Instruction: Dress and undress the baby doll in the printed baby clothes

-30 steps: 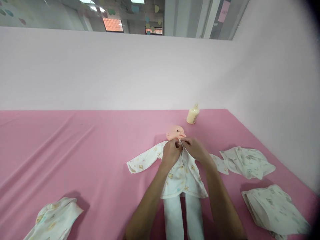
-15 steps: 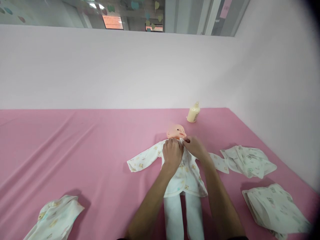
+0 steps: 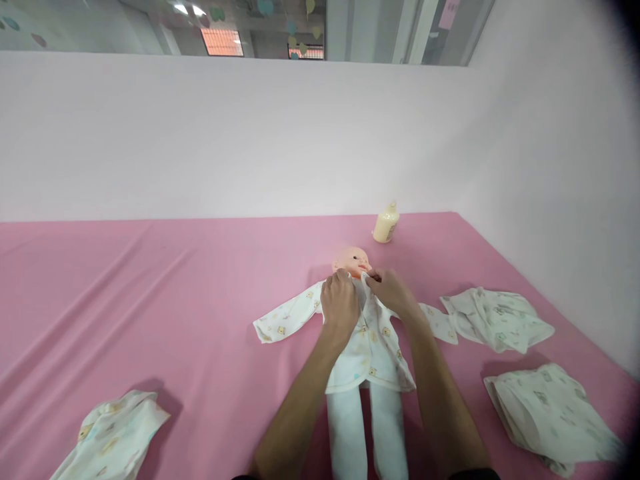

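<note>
A baby doll (image 3: 354, 259) lies on its back, dressed in a white baby shirt (image 3: 367, 360) with small bear prints and pale trousers (image 3: 347, 427). Just below the chin, my left hand (image 3: 341, 303) has its fingers closed on the shirt's collar on the left side. My right hand (image 3: 393, 290) pinches the other edge of the collar. A small gap shows between the two collar edges. Lower down, the shirt front is closed. Its left sleeve lies stretched out flat; my right forearm partly covers the other sleeve.
Pink sheeting (image 3: 200, 300) covers the surface. A cream bottle (image 3: 386, 223) stands beyond the doll's head. Folded printed cloths lie at right, one farther back (image 3: 500, 319) and one nearer (image 3: 553, 413). Another printed cloth (image 3: 115, 433) lies front left. White walls (image 3: 225, 140) rise behind and at right.
My left hand has shifted slightly left, away from my right hand, so the collar edges are farther apart. The right hand stays pinched on its edge.
</note>
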A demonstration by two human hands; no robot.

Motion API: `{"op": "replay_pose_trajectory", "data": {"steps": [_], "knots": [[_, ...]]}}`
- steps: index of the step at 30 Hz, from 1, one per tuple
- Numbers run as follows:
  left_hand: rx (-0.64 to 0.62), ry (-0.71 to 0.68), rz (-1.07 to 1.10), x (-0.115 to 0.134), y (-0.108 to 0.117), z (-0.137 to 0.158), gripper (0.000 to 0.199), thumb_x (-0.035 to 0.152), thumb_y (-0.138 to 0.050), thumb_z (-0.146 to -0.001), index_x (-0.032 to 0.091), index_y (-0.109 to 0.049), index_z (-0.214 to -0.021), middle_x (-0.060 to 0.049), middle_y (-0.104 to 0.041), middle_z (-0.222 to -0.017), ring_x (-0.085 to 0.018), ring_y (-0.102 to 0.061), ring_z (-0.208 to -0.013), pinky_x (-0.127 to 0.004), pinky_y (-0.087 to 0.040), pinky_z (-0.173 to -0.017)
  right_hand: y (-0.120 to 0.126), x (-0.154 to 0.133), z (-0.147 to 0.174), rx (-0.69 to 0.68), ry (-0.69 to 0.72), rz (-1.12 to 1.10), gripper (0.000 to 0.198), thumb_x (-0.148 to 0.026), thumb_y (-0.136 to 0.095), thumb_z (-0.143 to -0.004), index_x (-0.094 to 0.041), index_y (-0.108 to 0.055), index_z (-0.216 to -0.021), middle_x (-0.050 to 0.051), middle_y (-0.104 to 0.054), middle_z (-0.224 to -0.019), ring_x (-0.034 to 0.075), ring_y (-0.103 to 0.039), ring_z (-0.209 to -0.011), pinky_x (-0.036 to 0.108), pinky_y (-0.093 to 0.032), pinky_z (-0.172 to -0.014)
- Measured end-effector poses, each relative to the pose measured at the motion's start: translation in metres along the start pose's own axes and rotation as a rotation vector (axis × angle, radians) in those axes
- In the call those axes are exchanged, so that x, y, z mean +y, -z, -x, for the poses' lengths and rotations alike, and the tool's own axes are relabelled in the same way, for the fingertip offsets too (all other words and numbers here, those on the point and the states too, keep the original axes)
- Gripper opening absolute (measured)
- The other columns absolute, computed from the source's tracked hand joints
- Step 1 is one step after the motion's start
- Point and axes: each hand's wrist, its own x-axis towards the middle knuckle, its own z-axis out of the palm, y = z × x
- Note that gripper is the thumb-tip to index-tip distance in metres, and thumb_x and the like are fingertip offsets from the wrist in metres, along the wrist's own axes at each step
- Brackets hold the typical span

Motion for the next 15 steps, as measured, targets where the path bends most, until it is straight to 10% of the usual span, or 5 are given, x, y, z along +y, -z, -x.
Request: {"op": "replay_pose_trajectory", "data": {"steps": [15], "knots": [[0.121,0.068,0.739,-0.011,-0.007,-0.012,0.009,0.024,-0.055,-0.091,0.019,-0.058,-0.084,0.001,-0.066,-0.082,-0.012,-0.055,-0.074,-0.024,-0.038,-0.069,0.001,-0.002,0.000,0.020,0.043,0.001,0.029,-0.029,-0.046,-0.084,-0.021,-0.034,-0.059,-0.006,-0.027,-0.057,0.010,-0.025,-0.055,0.028,-0.018,-0.054]]}}
